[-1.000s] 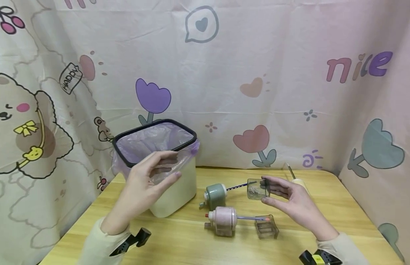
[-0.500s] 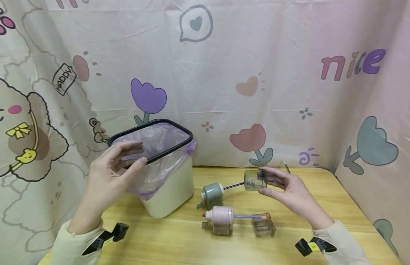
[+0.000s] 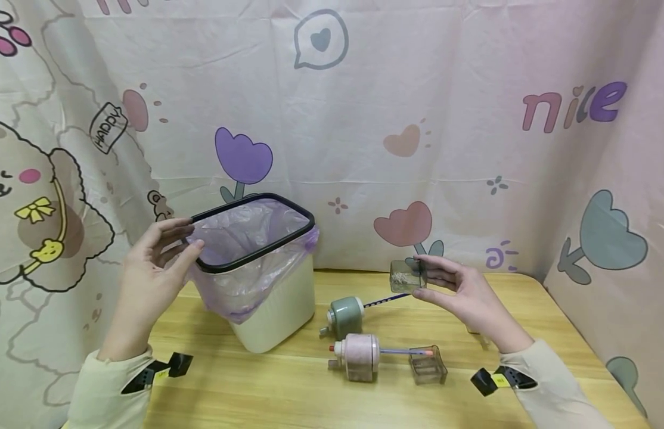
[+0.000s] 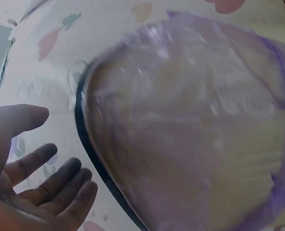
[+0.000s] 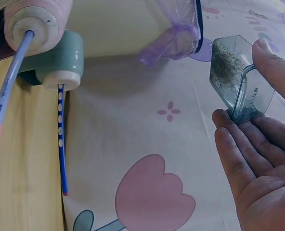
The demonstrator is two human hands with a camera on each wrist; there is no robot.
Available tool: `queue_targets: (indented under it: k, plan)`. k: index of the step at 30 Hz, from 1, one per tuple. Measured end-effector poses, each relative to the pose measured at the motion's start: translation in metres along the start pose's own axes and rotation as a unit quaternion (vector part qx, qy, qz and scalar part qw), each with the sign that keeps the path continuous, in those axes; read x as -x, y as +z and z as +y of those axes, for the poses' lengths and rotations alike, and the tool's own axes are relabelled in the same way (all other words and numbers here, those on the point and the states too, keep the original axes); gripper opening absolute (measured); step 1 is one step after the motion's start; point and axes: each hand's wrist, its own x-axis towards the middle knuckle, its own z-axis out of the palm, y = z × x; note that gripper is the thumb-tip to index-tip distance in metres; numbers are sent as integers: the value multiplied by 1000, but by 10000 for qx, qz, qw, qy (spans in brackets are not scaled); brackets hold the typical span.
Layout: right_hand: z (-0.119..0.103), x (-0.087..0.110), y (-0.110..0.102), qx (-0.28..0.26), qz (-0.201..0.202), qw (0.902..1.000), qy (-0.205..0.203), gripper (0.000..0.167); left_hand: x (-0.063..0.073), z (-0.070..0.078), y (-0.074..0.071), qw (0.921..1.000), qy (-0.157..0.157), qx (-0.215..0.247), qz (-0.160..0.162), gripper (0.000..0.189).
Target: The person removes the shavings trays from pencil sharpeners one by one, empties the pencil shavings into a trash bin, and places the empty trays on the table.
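In the head view my right hand (image 3: 466,295) pinches a clear shavings drawer (image 3: 404,277) between thumb and fingers, above the table. Pencil shavings (image 5: 226,62) lie inside it, as the right wrist view shows. My left hand (image 3: 152,268) hovers by the left end of the trash bin's black rim (image 3: 257,257); its fingers are relaxed and hold nothing. In the left wrist view a gap shows between the fingers and the rim. A green pencil sharpener (image 3: 347,316) with a blue dotted pencil (image 5: 61,134) stands behind a pink sharpener (image 3: 362,357) with a lilac pencil (image 5: 10,86).
A second clear drawer (image 3: 428,369) sits on the wooden table (image 3: 289,393) by the lilac pencil's tip. The cream bin (image 3: 281,310) has a purple plastic liner (image 3: 241,292) folded over its rim. Behind my right hand a small beige thing is mostly hidden. A printed curtain (image 3: 332,131) encloses the table.
My left hand has moved left, from in front of the bin to the left end of its rim. My right hand has lifted the drawer a little higher and slightly left.
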Motion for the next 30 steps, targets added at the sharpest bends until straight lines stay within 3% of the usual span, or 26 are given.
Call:
queue_targets:
  k: [9, 19, 30]
  plan:
    - [-3, -6, 2, -137, -42, 9999, 46, 65, -5, -22, -7, 9949, -814, -562, -184, 61]
    - [-8, -17, 2, -194, -17, 9998, -50, 64, -6, -38, -7, 9905, -1175, -677, -219, 74]
    - [-15, -30, 0, -214, -65, 9997, -74, 66, -11, -52, -7, 9857, -1564, -317, -537, 85]
